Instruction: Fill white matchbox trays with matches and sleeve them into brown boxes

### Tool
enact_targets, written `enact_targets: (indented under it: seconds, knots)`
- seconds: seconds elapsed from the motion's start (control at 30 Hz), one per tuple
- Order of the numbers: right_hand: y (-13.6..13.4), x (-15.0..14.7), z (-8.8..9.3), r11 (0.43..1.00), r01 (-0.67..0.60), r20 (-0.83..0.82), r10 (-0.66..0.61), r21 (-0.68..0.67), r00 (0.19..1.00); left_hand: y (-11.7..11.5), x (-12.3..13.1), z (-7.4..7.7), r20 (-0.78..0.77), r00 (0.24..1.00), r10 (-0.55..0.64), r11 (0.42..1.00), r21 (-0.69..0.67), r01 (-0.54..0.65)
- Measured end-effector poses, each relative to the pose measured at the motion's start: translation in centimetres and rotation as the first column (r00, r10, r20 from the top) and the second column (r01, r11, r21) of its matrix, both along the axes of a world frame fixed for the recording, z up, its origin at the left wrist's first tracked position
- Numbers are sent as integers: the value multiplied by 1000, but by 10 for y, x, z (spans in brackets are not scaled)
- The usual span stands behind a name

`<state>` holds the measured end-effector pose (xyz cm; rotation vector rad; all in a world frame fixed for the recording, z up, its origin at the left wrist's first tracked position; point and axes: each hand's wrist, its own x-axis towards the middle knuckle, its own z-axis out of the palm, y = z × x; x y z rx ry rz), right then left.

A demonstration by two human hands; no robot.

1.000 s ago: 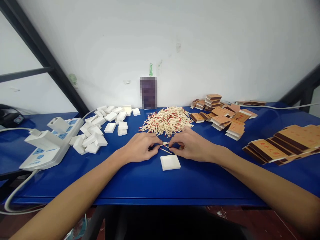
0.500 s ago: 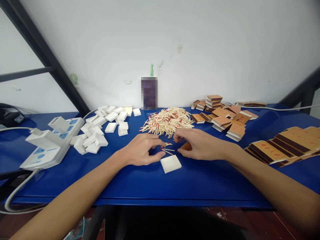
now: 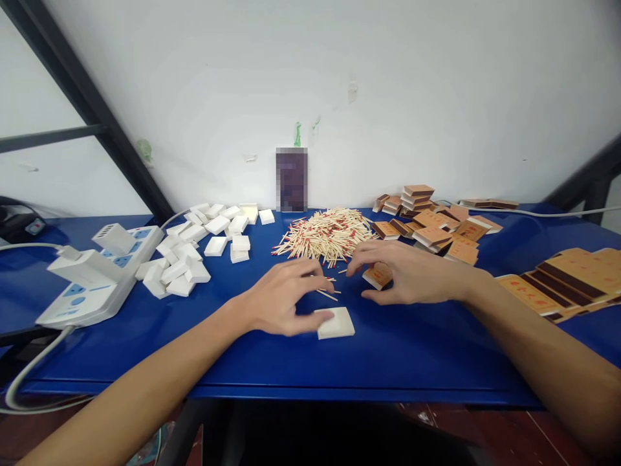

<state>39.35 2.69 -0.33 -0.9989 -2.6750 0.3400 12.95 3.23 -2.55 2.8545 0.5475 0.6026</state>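
Observation:
My left hand (image 3: 294, 294) is open, its thumb over the left part of a small white matchbox tray (image 3: 342, 323) that lies on the blue table. Its curled fingers hover beside a few loose matches (image 3: 328, 295), partly hiding them. Thumb and fingers apart, my right hand (image 3: 412, 275) arches over an orange matchbox (image 3: 378, 277) without visibly gripping it. Near the right index fingertip is the end of a match (image 3: 343, 271); whether the finger touches it I cannot tell. Behind both hands spreads a large heap of red-tipped matches (image 3: 327, 234).
White trays (image 3: 187, 249) are piled at the left, near a white power strip (image 3: 104, 278) with plugs and cables. Orange matchboxes (image 3: 431, 226) are heaped back right. Flat matchbox sleeves (image 3: 577, 278) overlap at the far right. A pixelated dark panel (image 3: 292, 180) stands against the wall.
My left hand has come nearer, its thumb now over the white tray. My right hand has shifted right and its fingers have spread, showing more of the matchbox beneath.

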Motion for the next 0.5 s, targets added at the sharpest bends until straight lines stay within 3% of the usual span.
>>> enact_targets:
  seconds: [0.1, 0.27, 0.5]
  knots:
    - [-1, -10, -6, 995, 16, 13, -17, 98, 1000, 12, -4, -3, -28, 990, 136, 988, 80, -133]
    - [9, -16, -24, 942, 96, 157, -153, 322, 976, 23, -8, -8, -152, 963, 223, 969, 143, -202]
    - [12, -18, -32, 950, 66, 171, -123, 305, 977, 23, -8, -9, -161, 955, 251, 961, 157, -226]
